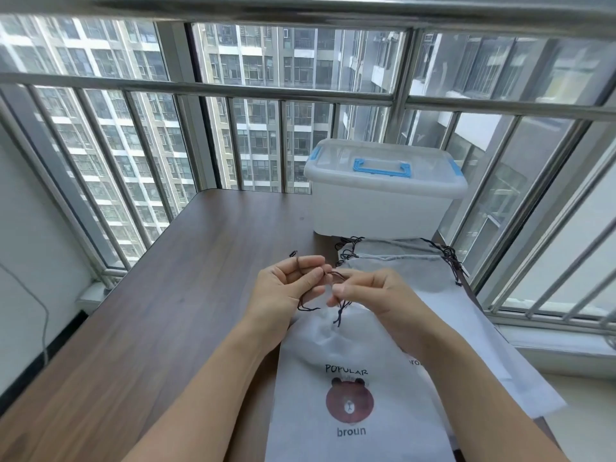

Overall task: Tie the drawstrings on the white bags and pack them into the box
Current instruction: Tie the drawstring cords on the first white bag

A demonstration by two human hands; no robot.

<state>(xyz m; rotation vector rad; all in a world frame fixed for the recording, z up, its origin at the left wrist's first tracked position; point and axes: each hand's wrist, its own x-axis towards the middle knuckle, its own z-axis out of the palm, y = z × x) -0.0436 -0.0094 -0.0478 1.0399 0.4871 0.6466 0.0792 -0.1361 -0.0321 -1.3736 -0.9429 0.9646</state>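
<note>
Your left hand (289,285) & right hand (373,295) meet above the top of the white bag (353,361), fingers curled, each pinching the dark drawstring (336,276) w/ loose ends hanging over the bag mouth. That bag lies flat on the wooden table (200,261), bear print up, near edge. More bags (416,271) stacked just behind it. Lidded plastic box (383,195) sits at far table edge, blue handle on top.

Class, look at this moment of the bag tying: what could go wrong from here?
The dark drawstring is thin and pinched only at the fingertips of the left hand and right hand, so it may slip before knotting. The box has its lid on, so packing may stall.
</note>
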